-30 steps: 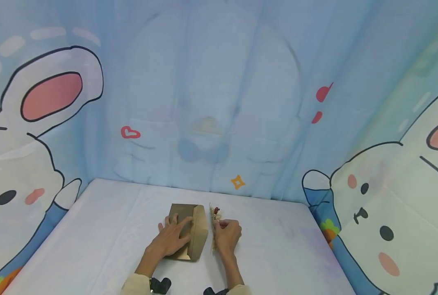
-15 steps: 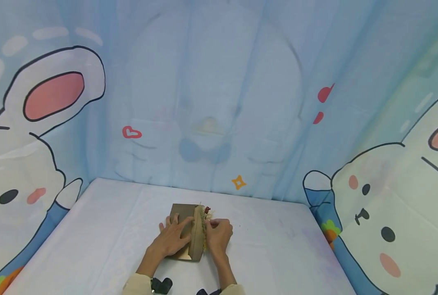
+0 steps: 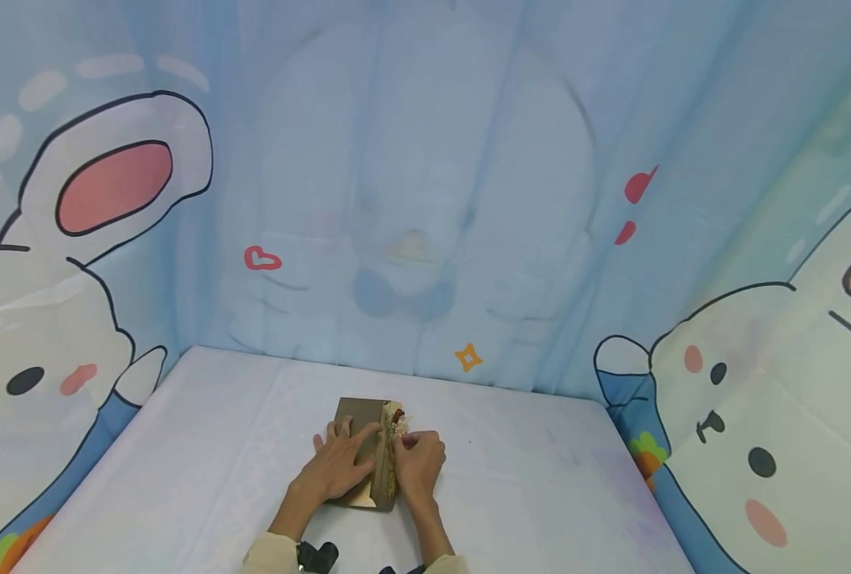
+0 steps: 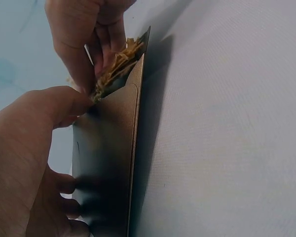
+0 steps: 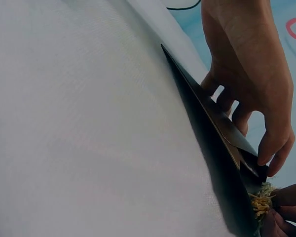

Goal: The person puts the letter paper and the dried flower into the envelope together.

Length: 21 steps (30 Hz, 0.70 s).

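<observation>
A brownish-gold envelope (image 3: 358,410) lies on the white table, its mouth facing right. My left hand (image 3: 334,469) rests on it with fingers spread, index finger and thumb reaching the mouth's edge. My right hand (image 3: 418,465) pinches a small bunch of dried flowers (image 3: 398,417) with a dark red bloom near its far end. The bunch lies along the mouth of the envelope. In the left wrist view, straw-coloured stems (image 4: 119,66) show in the gap between the envelope's sides. The right wrist view catches yellowish stalks (image 5: 261,203) at the envelope's near corner.
A white cloth covers the table (image 3: 540,478). Behind it hangs a light blue curtain (image 3: 425,159) printed with cartoon rabbits. Dark wrist camera mounts (image 3: 318,556) sit by both cream sleeves (image 3: 271,552).
My right hand has moved left with the dried flowers, from beside the envelope to its mouth. My left hand has stayed on the envelope. The view has shifted slightly.
</observation>
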Tool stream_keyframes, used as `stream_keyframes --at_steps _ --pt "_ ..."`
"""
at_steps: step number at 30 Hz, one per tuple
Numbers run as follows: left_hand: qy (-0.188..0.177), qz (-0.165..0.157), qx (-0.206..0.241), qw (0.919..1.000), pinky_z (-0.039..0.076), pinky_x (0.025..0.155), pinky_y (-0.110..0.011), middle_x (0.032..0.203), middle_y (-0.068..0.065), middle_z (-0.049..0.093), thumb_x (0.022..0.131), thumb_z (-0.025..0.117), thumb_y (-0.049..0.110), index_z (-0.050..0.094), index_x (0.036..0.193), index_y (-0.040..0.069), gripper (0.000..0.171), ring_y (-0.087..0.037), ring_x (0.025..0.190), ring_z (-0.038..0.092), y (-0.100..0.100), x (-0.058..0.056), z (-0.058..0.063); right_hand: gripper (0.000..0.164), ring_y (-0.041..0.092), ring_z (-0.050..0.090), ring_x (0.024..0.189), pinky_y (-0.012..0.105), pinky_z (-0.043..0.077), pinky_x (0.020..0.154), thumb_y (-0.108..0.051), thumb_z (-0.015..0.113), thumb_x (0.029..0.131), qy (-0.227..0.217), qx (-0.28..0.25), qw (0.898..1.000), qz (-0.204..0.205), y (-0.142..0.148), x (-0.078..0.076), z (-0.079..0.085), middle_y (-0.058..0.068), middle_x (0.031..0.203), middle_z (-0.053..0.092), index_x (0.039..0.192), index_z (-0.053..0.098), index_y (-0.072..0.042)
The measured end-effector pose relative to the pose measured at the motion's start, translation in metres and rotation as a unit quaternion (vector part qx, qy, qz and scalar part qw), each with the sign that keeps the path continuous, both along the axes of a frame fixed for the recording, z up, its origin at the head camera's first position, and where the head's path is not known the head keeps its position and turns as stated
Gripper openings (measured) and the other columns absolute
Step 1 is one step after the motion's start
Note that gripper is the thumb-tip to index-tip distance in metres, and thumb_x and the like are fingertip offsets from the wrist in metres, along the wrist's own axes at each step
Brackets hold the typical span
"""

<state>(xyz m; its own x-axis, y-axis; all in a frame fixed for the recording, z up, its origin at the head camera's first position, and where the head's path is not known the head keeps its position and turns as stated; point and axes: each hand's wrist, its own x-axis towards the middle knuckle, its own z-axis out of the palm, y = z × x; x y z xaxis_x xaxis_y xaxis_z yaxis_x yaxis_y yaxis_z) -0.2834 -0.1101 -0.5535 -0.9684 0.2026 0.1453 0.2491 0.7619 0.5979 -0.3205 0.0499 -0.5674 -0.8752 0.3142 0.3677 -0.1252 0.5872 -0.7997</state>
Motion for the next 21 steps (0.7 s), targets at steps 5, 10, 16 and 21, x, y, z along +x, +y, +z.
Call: stream_keyframes --at_steps 5,10,16,21 --pt "0.004 0.001 -0.001 1.0000 0.028 0.112 -0.089 0.165 -0.041 0.039 0.100 0.063 0.031 0.053 0.159 0.025 0.060 -0.073 0.151 0.033 0.000 0.001 0.000 0.012 0.022 0.069 0.056 0.040 0.059 0.057 0.001 0.090 0.080 0.005 0.016 1.000 0.010 -0.003 -0.001 -0.001 0.014 0.066 0.076 0.072 0.081 0.002" --pt "-0.002 0.001 -0.002 1.0000 0.028 0.114 -0.089 0.165 -0.041 0.038 0.101 0.063 0.032 0.052 0.159 0.025 0.060 -0.073 0.152 0.032 0.001 0.000 -0.002 0.015 0.019 0.067 0.054 0.036 0.057 0.056 -0.001 0.091 0.081 -0.010 0.020 0.999 0.023 -0.007 -0.002 0.001 0.012 0.064 0.076 0.070 0.081 0.000" --pt "0.022 -0.006 0.013 0.9997 0.027 0.109 -0.093 0.162 -0.045 0.039 0.099 0.061 0.035 0.053 0.158 0.026 0.060 -0.078 0.147 0.032 -0.001 -0.004 -0.011 0.011 0.021 0.070 0.057 0.037 0.058 0.057 0.001 0.089 0.083 -0.010 0.018 0.998 0.056 -0.011 -0.002 -0.001 0.014 0.068 0.077 0.075 0.082 0.003" --pt "0.058 -0.009 0.025 0.9980 0.028 0.104 -0.095 0.160 -0.047 0.040 0.101 0.056 0.041 0.049 0.159 0.036 0.059 -0.081 0.143 0.034 -0.006 -0.012 -0.029 0.006 0.022 0.071 0.060 0.034 0.058 0.055 0.002 0.084 0.088 0.014 0.028 0.992 0.124 -0.009 -0.011 -0.014 0.018 0.074 0.078 0.085 0.082 0.007"
